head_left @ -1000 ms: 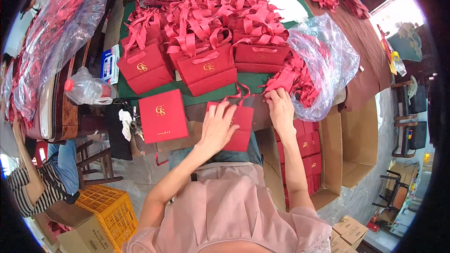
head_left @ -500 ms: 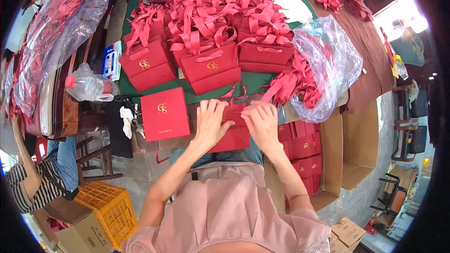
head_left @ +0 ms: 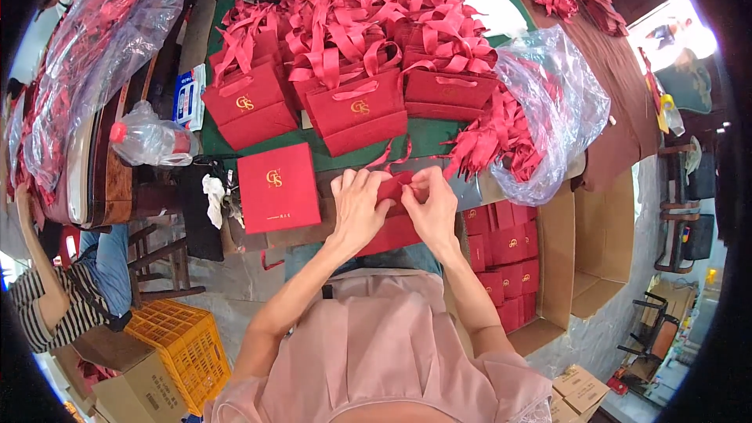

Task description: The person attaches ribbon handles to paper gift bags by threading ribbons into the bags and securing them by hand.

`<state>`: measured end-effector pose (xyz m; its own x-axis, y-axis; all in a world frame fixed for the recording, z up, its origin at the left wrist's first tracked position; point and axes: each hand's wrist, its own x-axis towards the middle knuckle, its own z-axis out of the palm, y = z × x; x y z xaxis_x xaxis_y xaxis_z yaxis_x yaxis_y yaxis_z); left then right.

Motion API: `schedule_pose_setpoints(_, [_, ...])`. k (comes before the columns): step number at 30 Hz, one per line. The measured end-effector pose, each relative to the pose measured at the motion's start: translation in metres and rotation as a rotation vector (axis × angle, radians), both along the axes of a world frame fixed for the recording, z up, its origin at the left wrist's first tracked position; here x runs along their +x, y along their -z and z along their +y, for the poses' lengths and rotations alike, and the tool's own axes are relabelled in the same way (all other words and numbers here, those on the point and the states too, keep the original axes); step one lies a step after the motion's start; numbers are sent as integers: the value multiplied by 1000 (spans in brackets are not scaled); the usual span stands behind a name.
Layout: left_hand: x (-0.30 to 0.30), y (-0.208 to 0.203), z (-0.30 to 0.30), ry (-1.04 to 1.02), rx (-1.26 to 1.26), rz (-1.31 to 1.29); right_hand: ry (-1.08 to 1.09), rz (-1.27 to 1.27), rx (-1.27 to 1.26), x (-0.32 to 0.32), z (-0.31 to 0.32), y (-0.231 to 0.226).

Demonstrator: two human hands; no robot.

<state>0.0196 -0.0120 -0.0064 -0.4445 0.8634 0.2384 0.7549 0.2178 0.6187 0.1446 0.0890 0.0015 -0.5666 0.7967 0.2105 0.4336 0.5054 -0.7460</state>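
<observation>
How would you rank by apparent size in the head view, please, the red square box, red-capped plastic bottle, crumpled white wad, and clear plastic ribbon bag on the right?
1. Clear plastic ribbon bag on the right
2. Red square box
3. Red-capped plastic bottle
4. Crumpled white wad

Packing workshop – massed red gift bags [head_left: 356, 113], cardboard cartons [head_left: 601, 227], yellow crate [head_left: 178, 348].

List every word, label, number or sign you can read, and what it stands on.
I don't copy lettering; places only:
Red square piece: gold emblem, smaller line below.
Front red bags: gold emblems.
Stacked red packages, right: gold emblems, too small to read.
Blue-and-white packet: print too small to read.
Lower-left carton: print, too blurred.
Lower-right cartons: print, too small.
</observation>
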Motion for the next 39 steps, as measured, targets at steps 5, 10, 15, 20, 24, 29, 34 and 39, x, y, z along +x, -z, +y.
schedule_pose_setpoints(5, [1, -4, 2, 2, 2, -55, -43, 33, -97, 0, -2, -8])
schedule_pose_setpoints(10, [6, -5, 3, 12, 17, -49, -9, 62, -101, -4, -5, -5])
schedule_pose_setpoints(15, [11, -9, 0, 50, 18, 37, -43, 11, -44, -4, -8, -13])
schedule_pose_setpoints(20, [-2, -14, 2, 49, 28, -50, -92, 8, -20, -3, 1, -25])
schedule_pose_setpoints(24, [-3, -19, 4, 54, 67, -103, -158, -22, -41, 0, 24, -23])
schedule_pose_setpoints(29, [2, -17, 1, 181, 39, 113, -464, -315, -298, 2, 61, -23])
schedule_pose_setpoints(34, [1, -11, 2, 208, 53, 227, -496, -267, -691, -8, 74, -6])
schedule_pose_setpoints(39, [2, -19, 3, 223, 91, 131, -125, -108, -500, -17, 61, 7])
